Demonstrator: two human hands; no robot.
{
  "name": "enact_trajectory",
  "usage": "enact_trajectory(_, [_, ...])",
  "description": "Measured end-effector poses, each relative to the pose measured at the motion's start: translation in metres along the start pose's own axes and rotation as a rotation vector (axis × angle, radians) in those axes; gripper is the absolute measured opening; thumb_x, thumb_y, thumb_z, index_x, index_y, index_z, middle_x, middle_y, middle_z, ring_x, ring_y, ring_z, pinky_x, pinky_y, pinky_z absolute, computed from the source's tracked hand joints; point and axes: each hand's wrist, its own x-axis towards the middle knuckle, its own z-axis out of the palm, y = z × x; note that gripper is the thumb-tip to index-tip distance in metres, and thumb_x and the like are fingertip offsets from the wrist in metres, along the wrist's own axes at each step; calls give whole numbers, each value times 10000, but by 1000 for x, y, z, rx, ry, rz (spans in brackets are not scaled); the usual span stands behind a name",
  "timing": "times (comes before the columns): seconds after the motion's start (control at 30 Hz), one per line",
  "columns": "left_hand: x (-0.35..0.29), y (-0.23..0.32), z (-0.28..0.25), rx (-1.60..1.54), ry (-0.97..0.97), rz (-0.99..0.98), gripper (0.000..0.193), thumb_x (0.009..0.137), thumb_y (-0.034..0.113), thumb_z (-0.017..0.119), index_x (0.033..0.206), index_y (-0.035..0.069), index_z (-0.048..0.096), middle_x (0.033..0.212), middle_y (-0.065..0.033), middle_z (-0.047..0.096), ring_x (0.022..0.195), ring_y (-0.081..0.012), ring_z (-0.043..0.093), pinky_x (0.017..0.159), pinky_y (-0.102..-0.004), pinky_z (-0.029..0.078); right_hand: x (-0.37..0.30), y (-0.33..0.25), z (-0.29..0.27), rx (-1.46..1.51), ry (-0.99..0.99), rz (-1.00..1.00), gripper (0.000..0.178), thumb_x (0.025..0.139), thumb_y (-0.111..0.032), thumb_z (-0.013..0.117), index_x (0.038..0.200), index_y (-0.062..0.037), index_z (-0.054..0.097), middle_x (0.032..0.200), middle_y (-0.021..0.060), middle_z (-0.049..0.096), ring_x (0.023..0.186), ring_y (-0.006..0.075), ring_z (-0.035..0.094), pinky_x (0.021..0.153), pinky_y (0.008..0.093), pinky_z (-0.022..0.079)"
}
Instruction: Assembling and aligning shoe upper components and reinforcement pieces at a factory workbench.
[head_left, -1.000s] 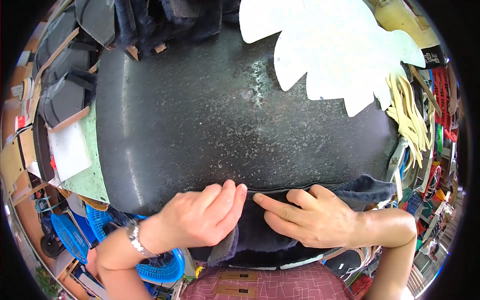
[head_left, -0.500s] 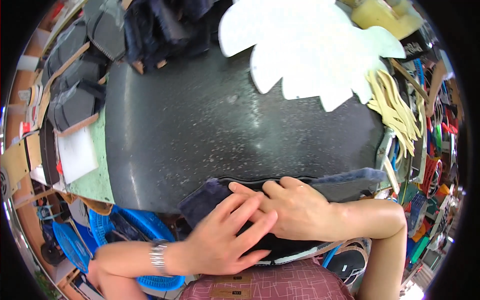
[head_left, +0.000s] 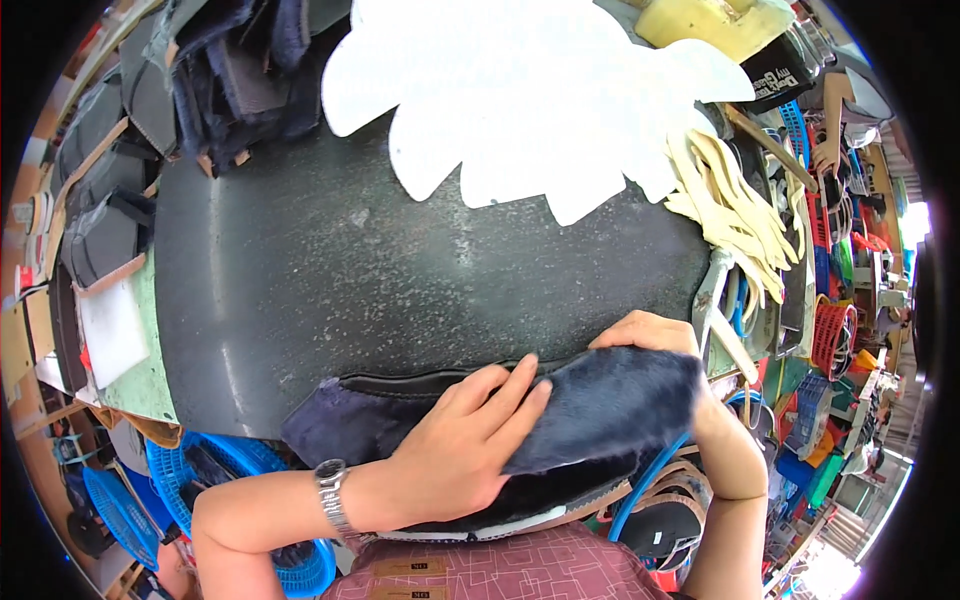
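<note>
A piece of dark navy fuzzy fabric (head_left: 600, 405) lies over the near edge of a large black speckled sheet (head_left: 400, 260). My left hand (head_left: 460, 450) presses flat on the fabric's middle, fingers spread, a metal watch on the wrist. My right hand (head_left: 650, 335) grips the fabric's right end from behind and lifts it, so that part folds up toward me. The fabric's left end (head_left: 340, 420) still rests flat by the sheet's edge.
White petal-shaped cut pieces (head_left: 520, 100) are stacked at the back. Cream strips (head_left: 730, 200) lie at the right. Dark fabric piles (head_left: 240, 70) sit at the back left, a white block (head_left: 110, 330) at the left. Blue baskets (head_left: 210, 470) stand below the table.
My right hand moved right and raised the fabric's right end. My left hand slid right across the fabric and now presses on its middle. The view shifted slightly.
</note>
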Motion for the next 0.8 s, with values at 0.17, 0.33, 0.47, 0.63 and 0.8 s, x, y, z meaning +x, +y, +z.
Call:
enact_trajectory(0.17, [1,-3,9,78,23,74,675,515,109,662,1162,-64,576,1368,-249,440,1056,-321,514,824,-404,456,11,8,-5,-244,-1,-223,308,650,-158,669,938,-48,662,900,89,637,791,262,619,658,330,507])
enact_trajectory(0.33, [17,-2,0,314,-109,163,414,724,198,611,1074,-22,587,1283,-222,531,986,-269,485,679,-300,423,33,7,-19,-323,-279,-428,217,703,-156,585,897,-73,634,804,53,524,734,228,562,593,353,487])
enact_trajectory(0.47, [35,3,-8,383,-237,183,479,698,363,674,1042,52,552,1291,-172,547,935,-239,444,595,-272,371,37,-10,-33,-449,-513,-297,205,719,-152,590,897,-55,621,768,58,529,739,249,588,580,387,496])
enact_trajectory(0.63, [39,2,-5,380,-269,198,608,646,421,724,1092,53,535,1328,-169,517,901,-216,458,590,-263,371,10,-17,-61,288,-556,476,266,828,-84,615,1086,-22,632,883,135,642,752,258,634,670,326,517])
enact_trajectory(0.8, [52,3,-10,288,-319,164,671,619,412,751,1133,43,524,1362,-171,482,803,-185,471,583,-256,378,-13,-34,-12,-483,-96,-15,290,737,-49,617,1015,34,618,782,68,514,678,210,582,557,284,493])
